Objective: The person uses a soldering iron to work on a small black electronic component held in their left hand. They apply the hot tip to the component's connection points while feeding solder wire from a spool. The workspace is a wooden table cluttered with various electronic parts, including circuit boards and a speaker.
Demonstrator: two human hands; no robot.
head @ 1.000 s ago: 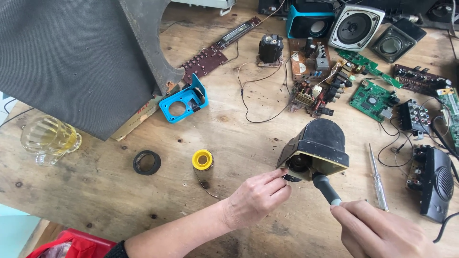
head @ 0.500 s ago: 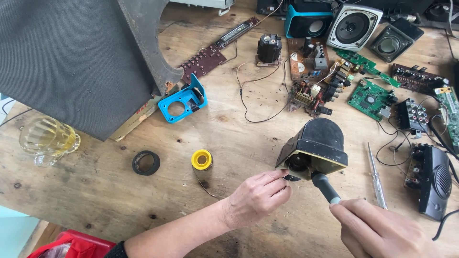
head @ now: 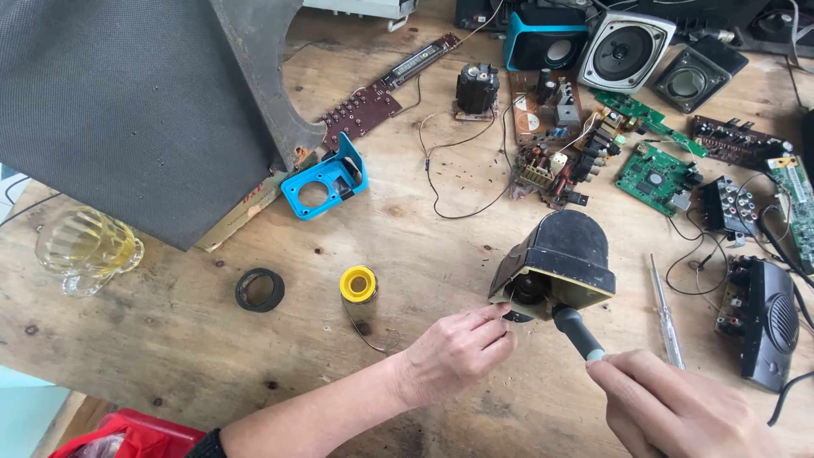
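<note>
Item: dark speaker housing point(head: 566, 254) with a yellowed open face, lying on its side on the wooden table point(head: 441, 246), right of centre, its open face turned toward the person. Left hand point(head: 458, 352) lay at the lower left edge of the housing, fingers point(head: 496, 315) pressed together at its rim; whether they pinched a small part there could not be told. Right hand point(head: 678, 411), at the lower right corner of the view, was closed around a tool with a grey handle point(head: 581, 331), whose front end reached into the open face of the housing; the tip was hidden inside. Nearby on the table: a slim screwdriver point(head: 666, 309) just right of the housing; a yellow spool of solder point(head: 359, 284) to the left, a loose strand trailing from it toward the left hand; a ring of black tape point(head: 259, 289) farther left; a blue plastic frame point(head: 326, 180) beyond them; a glass mug point(head: 85, 246) at the left edge. A large dark cloth-covered panel point(head: 127, 102) leaned over the upper left. Several circuit boards point(head: 653, 176), loose wires, a black transformer point(head: 476, 89), a blue-cased speaker point(head: 547, 47), a white-framed speaker point(head: 627, 53) and a black speaker box point(head: 767, 318) lay across the far and right parts of the table.
</note>
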